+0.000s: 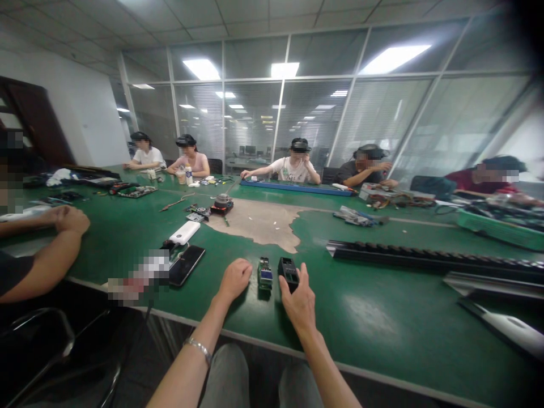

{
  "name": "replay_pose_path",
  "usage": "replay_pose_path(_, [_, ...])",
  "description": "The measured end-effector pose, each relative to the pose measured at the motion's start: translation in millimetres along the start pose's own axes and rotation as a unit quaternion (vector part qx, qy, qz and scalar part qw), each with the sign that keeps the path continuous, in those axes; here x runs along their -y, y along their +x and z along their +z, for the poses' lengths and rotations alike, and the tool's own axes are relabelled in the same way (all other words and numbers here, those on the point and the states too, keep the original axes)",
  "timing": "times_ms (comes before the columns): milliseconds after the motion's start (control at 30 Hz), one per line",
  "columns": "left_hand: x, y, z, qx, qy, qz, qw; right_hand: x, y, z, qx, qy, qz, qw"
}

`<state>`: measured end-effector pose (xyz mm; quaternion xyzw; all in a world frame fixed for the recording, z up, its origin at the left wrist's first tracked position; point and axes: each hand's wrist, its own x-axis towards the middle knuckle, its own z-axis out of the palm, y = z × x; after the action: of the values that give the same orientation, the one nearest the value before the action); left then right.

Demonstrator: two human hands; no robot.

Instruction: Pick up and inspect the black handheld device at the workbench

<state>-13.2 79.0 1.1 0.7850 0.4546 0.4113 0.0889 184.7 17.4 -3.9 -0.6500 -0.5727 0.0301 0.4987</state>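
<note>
On the green table, my right hand (300, 299) has its thumb and fingers around a black plastic housing (289, 273) with openings in its upper end. Just left of it lies a green circuit board assembly (265, 275) with a small bluish rectangular part on top; neither hand touches it. My left hand (237, 279) rests on the table beside the board, its fingers curled into a loose fist with nothing visible in them.
A black phone (187, 265) and a white power bank (185, 232) lie to the left. Long black metal strips (416, 258) extend along the right. Gloves (359, 216) and a green basket (501, 229) lie farther right. Several people sit around the table; one person's arm (55, 243) rests at left.
</note>
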Motion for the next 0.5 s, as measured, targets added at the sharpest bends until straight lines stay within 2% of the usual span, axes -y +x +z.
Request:
replay_pose_path(267, [1,0,0.2,0.007,-0.001,-0.001,1.0,-12,0,2,0.015,-0.025,0.019,0.999])
replay_pose_path(500, [2,0,1.7,0.02,0.012,0.003,1.0,-12,-3,4,0.001,-0.047,-0.007,0.999])
